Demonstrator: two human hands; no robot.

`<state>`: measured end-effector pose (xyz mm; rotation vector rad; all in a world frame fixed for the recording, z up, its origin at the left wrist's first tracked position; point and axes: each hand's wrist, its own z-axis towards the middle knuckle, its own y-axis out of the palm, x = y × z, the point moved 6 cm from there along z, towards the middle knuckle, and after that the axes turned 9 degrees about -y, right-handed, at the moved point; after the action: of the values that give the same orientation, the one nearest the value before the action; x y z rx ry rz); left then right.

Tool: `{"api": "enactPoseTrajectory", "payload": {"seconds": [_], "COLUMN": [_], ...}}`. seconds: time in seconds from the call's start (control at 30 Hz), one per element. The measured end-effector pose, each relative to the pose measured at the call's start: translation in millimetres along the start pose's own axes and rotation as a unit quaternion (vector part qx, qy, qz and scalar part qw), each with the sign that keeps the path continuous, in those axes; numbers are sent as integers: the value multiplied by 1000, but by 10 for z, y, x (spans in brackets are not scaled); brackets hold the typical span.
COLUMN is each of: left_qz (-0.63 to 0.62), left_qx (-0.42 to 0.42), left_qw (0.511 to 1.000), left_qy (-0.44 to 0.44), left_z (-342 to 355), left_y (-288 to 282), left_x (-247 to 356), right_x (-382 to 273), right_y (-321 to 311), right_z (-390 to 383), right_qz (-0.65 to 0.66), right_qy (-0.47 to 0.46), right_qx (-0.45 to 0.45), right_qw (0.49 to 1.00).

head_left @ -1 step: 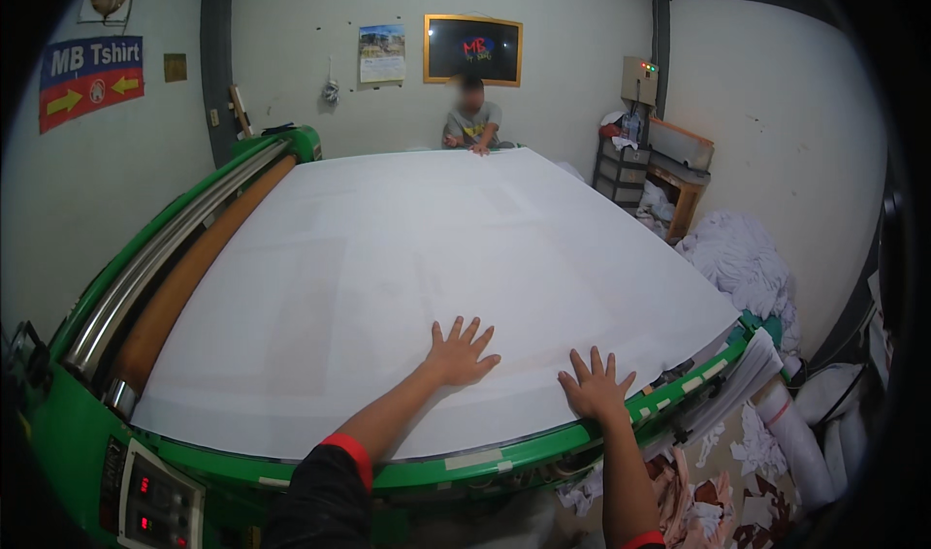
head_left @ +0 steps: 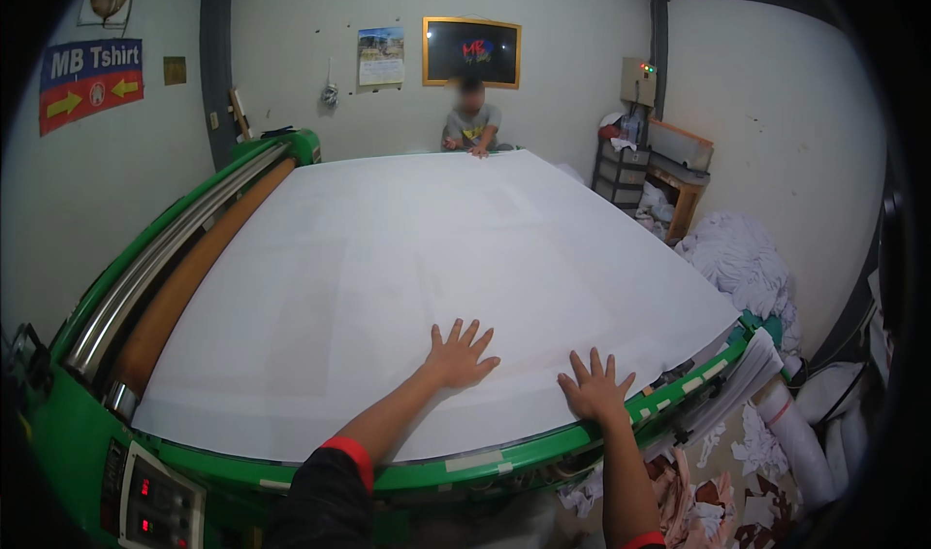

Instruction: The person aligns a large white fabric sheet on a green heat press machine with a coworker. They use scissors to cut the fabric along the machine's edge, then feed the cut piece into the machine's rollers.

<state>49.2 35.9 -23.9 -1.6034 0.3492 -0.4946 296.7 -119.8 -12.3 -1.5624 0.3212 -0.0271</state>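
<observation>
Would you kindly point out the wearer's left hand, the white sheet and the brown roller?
Wearer's left hand (head_left: 460, 358): head view, back of the hand.
White sheet (head_left: 398, 248): head view, bare middle.
Brown roller (head_left: 201, 261): head view, midway along its length.

Far beyond the left hand (head_left: 460, 357), I see a calendar (head_left: 381, 57) and a gold-framed black board (head_left: 471, 52); well off to that hand's left hangs a red-and-blue banner (head_left: 91, 80). Beyond the right hand (head_left: 596, 392), rightward, slumps a white cloth heap (head_left: 734, 258), with drawers (head_left: 621, 173) farther back.
</observation>
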Motion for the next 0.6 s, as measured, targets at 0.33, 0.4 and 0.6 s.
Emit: {"api": "enactPoseTrajectory", "payload": {"seconds": [0.33, 0.4, 0.6], "left_qz": [12, 11, 9], "left_qx": [12, 18, 16], "left_qw": [1000, 1000, 1000], "left_qy": [1, 1, 3], "left_z": [31, 21, 67], "left_y": [-98, -89, -90], "left_x": [-34, -50, 111], "right_x": [-84, -111, -159], "right_y": [-106, -109, -227], "right_z": [67, 160, 825], "right_qz": [-8, -49, -6], "right_qy": [4, 3, -82], "right_qx": [-21, -37, 95], "right_qw": [1000, 998, 992]}}
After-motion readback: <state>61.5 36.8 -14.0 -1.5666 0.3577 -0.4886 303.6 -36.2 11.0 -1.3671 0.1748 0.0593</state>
